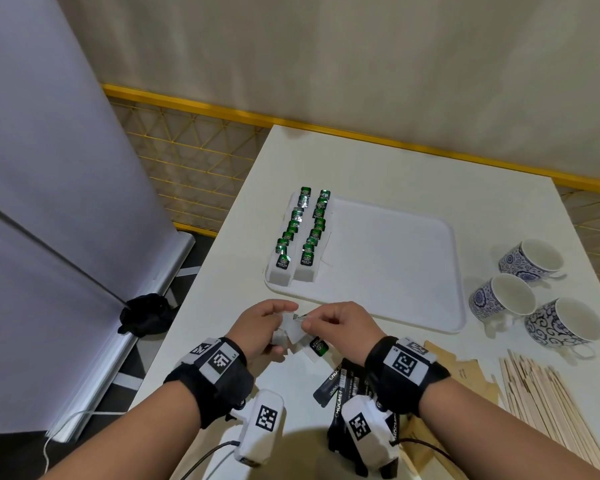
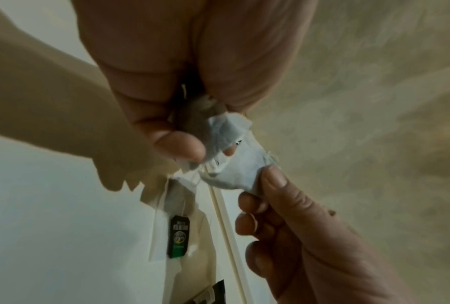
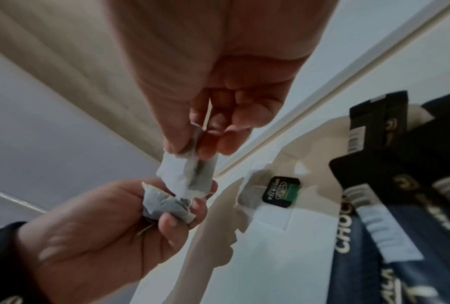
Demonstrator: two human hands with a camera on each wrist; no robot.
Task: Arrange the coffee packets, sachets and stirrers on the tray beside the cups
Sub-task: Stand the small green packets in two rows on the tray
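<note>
Both forearms reach fwd over the near edge of the white table (image 1: 413, 174), wrists close together, hands meeting just short of the white tray (image 1: 395, 258).

Left hand (image 1: 262, 327): back of hand up, fingers curled inward; thumb & fingertips (image 2: 176, 144) pinch a crumpled white tea bag (image 2: 223, 131), w/ more bag paper bunched in the palm (right wrist view).

Right hand (image 1: 340, 323): knuckles up, thumb & forefinger (image 2: 273, 181) pinched on the corner of a second tea bag (image 2: 236, 174); other fingers curled loosely under, holding nothing. The two bags touch between the hands & sit above the table, not on it.

Below the hands, another tea bag w/ green-black tag (image 1: 318, 346) lies flat on the table, its tag near the right wrist. Black choc. drink sachets (image 1: 336, 382) are piled under the right wrist, partly hidden by the wrist camera.

On the tray, two rows of tea bags w/ green tags (image 1: 300, 226) stand along its left edge; some tags lean. Rest of tray is bare white.

Right of the tray, on the table: three blue-&-white patterned cups (image 1: 513, 299), close together. Nearer the person, a fan of wooden stirrers (image 1: 548, 403) lies on the table's right side, w/ brown paper packets (image 1: 454, 365) just left of them, partly under the right wrist strap.
</note>
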